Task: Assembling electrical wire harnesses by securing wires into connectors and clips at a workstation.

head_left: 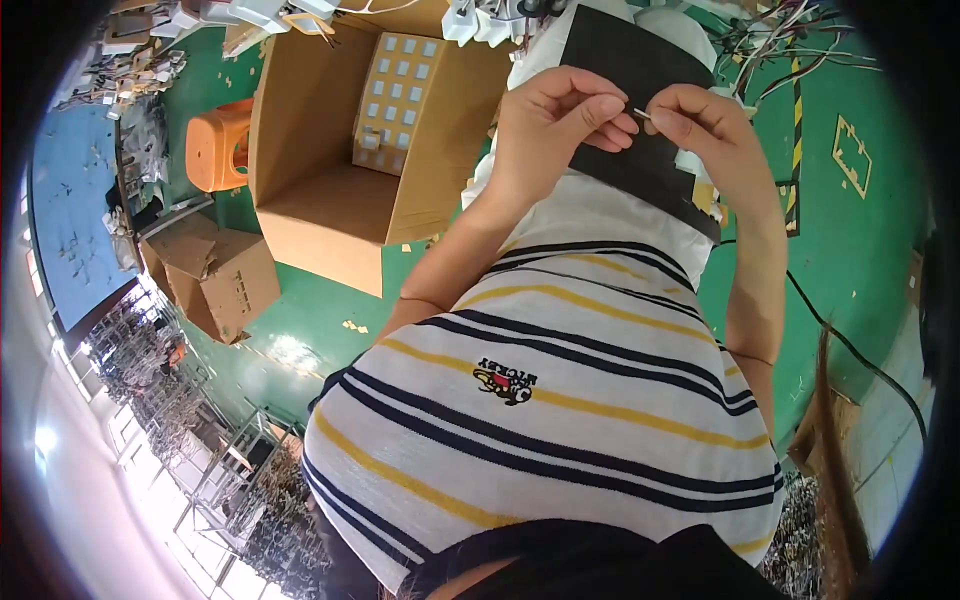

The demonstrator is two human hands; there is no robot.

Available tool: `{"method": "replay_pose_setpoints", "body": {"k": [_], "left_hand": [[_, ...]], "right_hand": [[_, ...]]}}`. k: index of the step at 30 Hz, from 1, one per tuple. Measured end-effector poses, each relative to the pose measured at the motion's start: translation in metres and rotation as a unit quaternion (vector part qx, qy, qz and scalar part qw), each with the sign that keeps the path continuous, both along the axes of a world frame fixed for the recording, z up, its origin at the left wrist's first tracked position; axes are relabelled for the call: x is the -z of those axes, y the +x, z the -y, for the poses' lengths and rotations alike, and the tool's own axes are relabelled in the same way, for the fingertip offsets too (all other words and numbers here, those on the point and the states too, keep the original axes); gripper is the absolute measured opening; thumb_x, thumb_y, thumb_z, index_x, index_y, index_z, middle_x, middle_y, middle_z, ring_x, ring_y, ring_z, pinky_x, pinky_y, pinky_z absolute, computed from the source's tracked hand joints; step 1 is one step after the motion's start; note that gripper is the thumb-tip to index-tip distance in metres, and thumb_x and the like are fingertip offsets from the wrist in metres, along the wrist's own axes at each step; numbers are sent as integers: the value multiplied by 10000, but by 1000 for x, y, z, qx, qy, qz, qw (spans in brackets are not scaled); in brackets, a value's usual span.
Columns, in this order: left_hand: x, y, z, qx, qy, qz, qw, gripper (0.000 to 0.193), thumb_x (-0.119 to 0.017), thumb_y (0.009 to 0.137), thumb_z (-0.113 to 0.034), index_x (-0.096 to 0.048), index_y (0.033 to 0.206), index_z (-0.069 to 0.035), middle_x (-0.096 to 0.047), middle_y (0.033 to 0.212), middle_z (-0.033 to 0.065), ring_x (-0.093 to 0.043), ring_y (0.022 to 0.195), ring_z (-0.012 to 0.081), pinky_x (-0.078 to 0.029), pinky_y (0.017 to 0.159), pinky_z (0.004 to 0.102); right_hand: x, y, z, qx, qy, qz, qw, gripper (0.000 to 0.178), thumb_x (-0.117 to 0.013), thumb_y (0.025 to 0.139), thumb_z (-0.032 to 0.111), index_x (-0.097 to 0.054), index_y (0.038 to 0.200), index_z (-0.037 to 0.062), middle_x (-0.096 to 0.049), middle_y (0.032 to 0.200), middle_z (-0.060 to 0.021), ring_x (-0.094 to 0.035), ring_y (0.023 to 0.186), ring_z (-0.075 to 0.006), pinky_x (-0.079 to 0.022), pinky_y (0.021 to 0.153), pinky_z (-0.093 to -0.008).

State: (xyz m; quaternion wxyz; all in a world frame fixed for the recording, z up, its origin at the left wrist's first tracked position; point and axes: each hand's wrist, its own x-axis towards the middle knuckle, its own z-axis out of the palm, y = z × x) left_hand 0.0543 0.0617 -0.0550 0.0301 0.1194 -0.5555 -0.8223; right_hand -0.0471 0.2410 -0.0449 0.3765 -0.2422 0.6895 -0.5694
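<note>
My left hand and my right hand are raised close together over a black sheet lying on my lap. The right thumb and forefinger pinch a small thin pale piece, whose end points toward the left fingertips. My left fingers are curled with thumb and forefinger pressed together; whatever they hold is too small to make out. Under the sheet, white cloth covers my legs.
An open cardboard box stands left of my lap, a panel with pale squares inside. Beyond it are an orange stool, a smaller carton and a blue tabletop. White connectors and loose wires lie along the far edge.
</note>
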Motion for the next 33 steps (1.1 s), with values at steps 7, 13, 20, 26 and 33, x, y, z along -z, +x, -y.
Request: {"method": "replay_pose_setpoints", "body": {"k": [7,13,20,26,33], "left_hand": [[4,-7,5,-5,44,-4,999,99,-583,914,-73,-558,953,15,-656,825,123,-666,735,180,-571,662,282],[12,-13,13,76,127,55,987,52,-610,891,-47,-566,890,-19,-657,833,106,-664,758,163,-562,674,268],[1,-47,80,-73,-208,-34,975,116,-566,914,-82,-626,902,16,-655,822,61,-631,749,116,-504,671,254],[53,-177,225,-272,-676,-32,685,319,-668,772,-177,-578,974,54,-574,906,222,-564,868,328,-459,747,403],[95,-213,260,-169,-727,53,663,569,-734,715,-259,-484,1126,45,-611,956,251,-592,917,411,-489,780,458]], "right_hand": [[-4,1,13,59,14,-45,997,135,-645,853,119,-643,883,-13,-585,751,8,-482,684,-55,-370,609,-200],[3,-2,14,77,37,-57,995,34,-637,810,34,-623,787,13,-503,661,55,-409,607,-11,-295,523,-183],[6,-18,11,105,-1,4,995,37,-633,828,31,-618,806,5,-546,744,29,-461,654,-21,-325,567,-177],[20,-31,18,123,-16,31,992,45,-627,851,48,-616,850,4,-587,796,5,-542,748,-59,-413,704,-192],[20,-37,24,138,43,-28,989,99,-607,886,120,-630,872,24,-592,827,33,-497,752,-37,-369,666,-181]]}}
